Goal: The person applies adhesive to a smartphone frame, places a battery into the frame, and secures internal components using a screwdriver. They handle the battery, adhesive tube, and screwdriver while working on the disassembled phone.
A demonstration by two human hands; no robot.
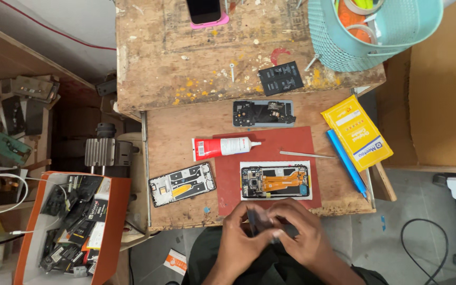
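A: Pinching what? Left hand [240, 236] and right hand [303, 238] both closed on a small dark part [264, 224], off the workbench's [186, 132] near edge.
B: Close to the opened phone [275, 182], for easy reach probably.

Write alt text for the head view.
Both hands, left hand and right hand, pinch a small dark part above the lap. Ahead, an opened phone lies on a red mat beside a glue tube.
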